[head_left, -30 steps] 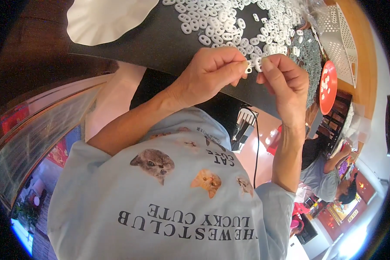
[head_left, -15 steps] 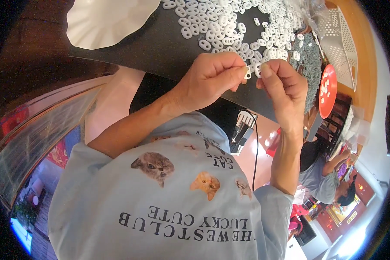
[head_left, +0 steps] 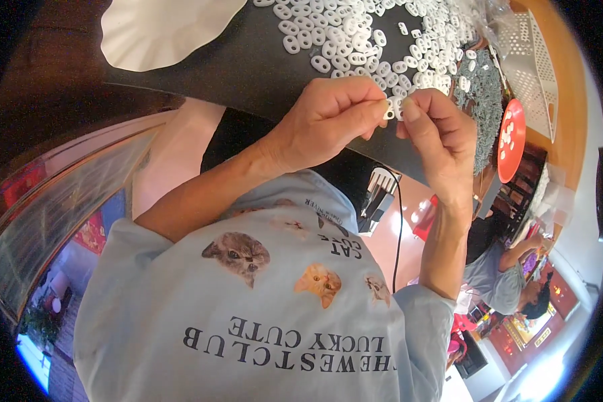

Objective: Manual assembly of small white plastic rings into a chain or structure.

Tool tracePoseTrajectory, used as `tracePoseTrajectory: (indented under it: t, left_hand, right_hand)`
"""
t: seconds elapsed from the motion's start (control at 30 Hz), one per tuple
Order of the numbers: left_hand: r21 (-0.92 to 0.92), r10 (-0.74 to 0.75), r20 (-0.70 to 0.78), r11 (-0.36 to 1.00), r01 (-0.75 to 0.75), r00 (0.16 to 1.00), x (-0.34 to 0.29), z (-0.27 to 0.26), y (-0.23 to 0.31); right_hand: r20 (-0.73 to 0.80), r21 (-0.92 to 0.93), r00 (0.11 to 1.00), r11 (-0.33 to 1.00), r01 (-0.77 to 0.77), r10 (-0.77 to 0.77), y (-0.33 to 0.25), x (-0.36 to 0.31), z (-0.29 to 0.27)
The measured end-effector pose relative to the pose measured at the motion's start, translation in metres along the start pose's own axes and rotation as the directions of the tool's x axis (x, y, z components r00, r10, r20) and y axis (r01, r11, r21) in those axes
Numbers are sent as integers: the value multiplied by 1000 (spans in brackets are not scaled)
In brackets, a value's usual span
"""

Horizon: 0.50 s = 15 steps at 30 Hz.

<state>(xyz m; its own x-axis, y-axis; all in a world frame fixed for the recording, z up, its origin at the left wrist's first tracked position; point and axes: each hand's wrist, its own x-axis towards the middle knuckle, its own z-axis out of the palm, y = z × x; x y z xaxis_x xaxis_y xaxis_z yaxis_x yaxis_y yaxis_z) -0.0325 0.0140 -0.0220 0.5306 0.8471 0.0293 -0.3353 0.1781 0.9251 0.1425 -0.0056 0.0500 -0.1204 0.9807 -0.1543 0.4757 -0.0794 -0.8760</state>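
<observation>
Both hands meet over the near edge of a dark tabletop (head_left: 248,74). My left hand (head_left: 325,120) is closed, thumb and forefinger pinching a small white plastic piece (head_left: 388,112). Between the thumb and forefinger of my right hand (head_left: 442,134) is a white oval two-hole piece (head_left: 398,107). The two pieces sit edge to edge; whether they are joined I cannot tell. Just beyond the fingers spreads a pile of white oval two-hole pieces (head_left: 342,47), many lying flat.
A white scalloped dish (head_left: 161,33) stands at the far left. On the right are a heap of small grey parts (head_left: 484,100), a red dish (head_left: 511,144) with white bits, and a white perforated basket (head_left: 526,63). A black cable (head_left: 398,228) hangs below; another person (head_left: 496,281) sits at right.
The white piece in my left hand has moved slightly right, up against the oval piece in my right hand. Both hands keep their pinch.
</observation>
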Motion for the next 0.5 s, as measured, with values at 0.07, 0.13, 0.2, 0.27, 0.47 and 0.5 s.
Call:
tracePoseTrajectory:
  t: [0.07, 0.13, 0.2, 0.27, 0.47, 0.5]
  left_hand:
    - [3, -4, -6, 1000, 4, 1000, 0, 1, 1]
    - [9, -10, -2, 1000, 10, 1000, 0, 0, 1]
    - [15, -16, 1, 1000, 16, 1000, 1, -1, 1]
    - [11, -32, 0, 999, 32, 999, 1, -2, 2]
    - [-107, -70, 3, 992, 69, 998, 1, -1, 0]
    - [-107, -69, 5, 992, 69, 998, 0, -1, 1]
  right_hand:
    - [9, 6, 1000, 1000, -4, 4, 0, 0, 1]
    - [15, 12, 1000, 1000, -8, 8, 0, 1, 2]
    - [20, 3, 1000, 1000, -2, 2, -1, 2, 2]
    - [25, 5, 1000, 1000, -12, 12, -2, 2, 4]
    - [18, -199, 970, 950, 242, -243, 8, 6, 2]
    - [43, -308, 936, 886, 346, -351, 9, 7, 2]
